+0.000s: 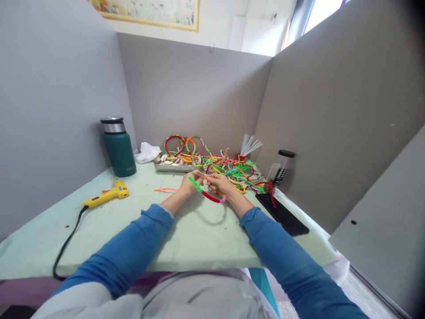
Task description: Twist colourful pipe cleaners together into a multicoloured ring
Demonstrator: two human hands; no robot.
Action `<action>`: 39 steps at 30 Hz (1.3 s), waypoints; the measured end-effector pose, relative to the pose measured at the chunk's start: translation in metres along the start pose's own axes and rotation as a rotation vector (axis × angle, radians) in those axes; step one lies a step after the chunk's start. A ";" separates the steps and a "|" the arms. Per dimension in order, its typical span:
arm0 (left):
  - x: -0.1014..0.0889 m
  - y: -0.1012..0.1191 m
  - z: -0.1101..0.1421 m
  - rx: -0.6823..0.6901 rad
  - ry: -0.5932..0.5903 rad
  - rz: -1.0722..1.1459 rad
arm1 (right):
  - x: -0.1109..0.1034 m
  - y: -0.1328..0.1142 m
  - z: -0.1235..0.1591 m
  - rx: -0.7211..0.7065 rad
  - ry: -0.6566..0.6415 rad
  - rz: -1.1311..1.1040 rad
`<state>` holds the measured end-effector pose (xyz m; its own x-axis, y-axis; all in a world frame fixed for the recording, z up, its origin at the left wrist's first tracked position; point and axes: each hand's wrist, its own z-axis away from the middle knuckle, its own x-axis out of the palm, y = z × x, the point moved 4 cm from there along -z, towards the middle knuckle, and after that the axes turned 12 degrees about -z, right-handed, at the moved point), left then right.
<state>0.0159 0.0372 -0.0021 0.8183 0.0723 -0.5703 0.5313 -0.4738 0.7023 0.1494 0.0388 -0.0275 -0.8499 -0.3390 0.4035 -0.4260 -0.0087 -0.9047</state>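
Between my hands, a little above the table, is a curved band of pipe cleaner [210, 196] in green, dark red and lilac sections. My right hand [219, 182] pinches it near an orange part. The fingers of my left hand [191, 183] are closed at the facing end, beside the bright green tip. A thin greyish piece shows at the left fingertips, too small to name. Below my left wrist lies a short orange pipe cleaner [166, 189] on the table.
Behind my hands stand a metal tray [177, 168] of shells, finished rings [175, 145] and a heap of pipe cleaners [232, 167]. A yellow glue gun [106, 195] and green bottle [119, 153] are left; a black phone [282, 215] and clear bottle [282, 168] right. Grey partitions [195, 88] enclose the table.
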 end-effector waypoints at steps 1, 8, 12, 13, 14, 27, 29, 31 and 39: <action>0.000 0.000 0.000 0.010 0.000 0.012 | 0.001 0.000 0.001 -0.001 -0.003 -0.007; 0.002 -0.004 -0.004 0.041 -0.041 0.041 | 0.002 -0.002 0.003 0.017 -0.008 -0.027; 0.001 -0.003 -0.003 0.015 -0.044 -0.031 | 0.004 -0.003 0.006 0.023 0.002 0.039; 0.001 -0.002 -0.003 0.009 -0.042 -0.043 | 0.004 -0.004 0.007 0.013 0.006 0.064; 0.001 -0.001 -0.003 0.001 -0.040 -0.052 | 0.004 -0.004 0.007 0.000 0.008 0.091; 0.013 -0.001 0.005 -0.318 -0.119 0.301 | 0.005 -0.007 0.004 -0.294 0.130 0.359; 0.012 0.002 0.008 -0.338 -0.143 0.380 | 0.006 -0.008 0.005 -0.308 0.151 0.388; 0.010 0.003 0.008 -0.332 -0.138 0.377 | 0.007 -0.009 0.005 -0.304 0.154 0.403; 0.007 -0.003 0.003 -0.301 -0.091 0.273 | 0.009 -0.007 0.007 -0.241 0.071 0.343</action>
<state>0.0193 0.0366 -0.0094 0.9223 -0.1050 -0.3719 0.3492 -0.1858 0.9184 0.1469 0.0288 -0.0186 -0.9706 -0.2186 0.1006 -0.1681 0.3165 -0.9336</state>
